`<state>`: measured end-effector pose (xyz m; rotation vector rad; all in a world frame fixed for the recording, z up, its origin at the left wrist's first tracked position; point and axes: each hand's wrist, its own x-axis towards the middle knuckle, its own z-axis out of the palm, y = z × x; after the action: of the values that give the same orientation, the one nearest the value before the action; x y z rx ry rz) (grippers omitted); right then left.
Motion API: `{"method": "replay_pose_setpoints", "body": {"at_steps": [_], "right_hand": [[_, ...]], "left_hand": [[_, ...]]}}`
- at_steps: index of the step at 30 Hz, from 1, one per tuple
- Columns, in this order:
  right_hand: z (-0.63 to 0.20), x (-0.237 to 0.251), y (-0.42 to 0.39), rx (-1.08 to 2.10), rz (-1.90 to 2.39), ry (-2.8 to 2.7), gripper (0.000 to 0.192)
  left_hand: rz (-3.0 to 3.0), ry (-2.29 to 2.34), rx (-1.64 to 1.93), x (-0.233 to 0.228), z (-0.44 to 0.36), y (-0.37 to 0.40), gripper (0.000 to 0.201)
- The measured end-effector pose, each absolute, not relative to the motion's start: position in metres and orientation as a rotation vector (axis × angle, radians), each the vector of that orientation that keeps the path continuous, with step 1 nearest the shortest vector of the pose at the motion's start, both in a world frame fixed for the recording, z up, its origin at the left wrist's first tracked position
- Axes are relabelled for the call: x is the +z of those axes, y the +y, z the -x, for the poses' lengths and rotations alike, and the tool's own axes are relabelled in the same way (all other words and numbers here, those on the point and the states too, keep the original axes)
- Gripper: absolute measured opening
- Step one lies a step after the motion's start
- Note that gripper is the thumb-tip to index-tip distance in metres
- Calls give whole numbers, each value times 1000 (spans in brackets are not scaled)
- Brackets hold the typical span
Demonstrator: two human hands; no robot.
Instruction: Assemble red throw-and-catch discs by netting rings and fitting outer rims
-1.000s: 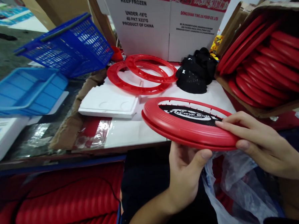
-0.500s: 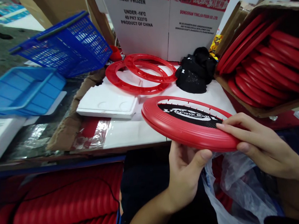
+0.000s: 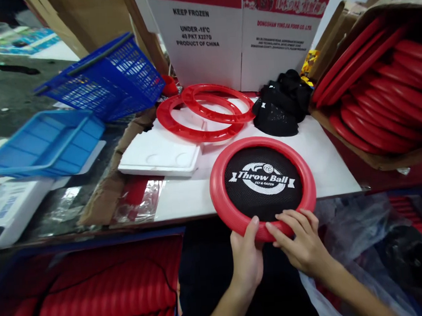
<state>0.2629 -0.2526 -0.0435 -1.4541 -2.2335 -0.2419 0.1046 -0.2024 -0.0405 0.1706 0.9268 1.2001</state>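
Note:
A red flying disc (image 3: 220, 190) with a black mesh centre (image 3: 248, 198) printed "Throw Ball" faces up, tilted, over the front edge of the white board. The mesh fills the ring all round. My left hand (image 3: 247, 257) grips its near rim, thumb on top and the fingers hidden beneath. Right of it, my right hand (image 3: 302, 243) is closed on the same rim, fingertips over the inner edge by the mesh. Behind the disc lie two overlapping red plastic rings (image 3: 174, 124) and a pile of black mesh pieces (image 3: 277, 109).
A carton of red rings (image 3: 381, 102) stands at right. At left are a blue basket (image 3: 122, 78), a light blue tray (image 3: 51, 143) and a white foam block (image 3: 161, 153). Below left, a bin holds stacked red rings (image 3: 108, 290). Plastic bags (image 3: 356, 226) hang at lower right.
The disc has turned to face me and shifted slightly. A gap between mesh and ring, with small pegs showing, is no longer seen. My right hand has moved left, beside my left.

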Motion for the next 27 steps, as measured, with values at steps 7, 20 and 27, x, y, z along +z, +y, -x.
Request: {"method": "replay_pose_setpoints", "body": {"at_steps": [7, 20, 27], "right_hand": [[-235, -74, -263, 538, 1626, -640, 73], [-261, -70, -253, 1138, 1224, -180, 38], [-283, -84, -253, 1089, 1264, -220, 32]], "left_hand": [[-197, 1003, 1186, -69, -95, -210, 39], [-222, 1040, 1158, -79, -87, -207, 68], [-276, 1108, 959, -98, -52, -213, 75]]}}
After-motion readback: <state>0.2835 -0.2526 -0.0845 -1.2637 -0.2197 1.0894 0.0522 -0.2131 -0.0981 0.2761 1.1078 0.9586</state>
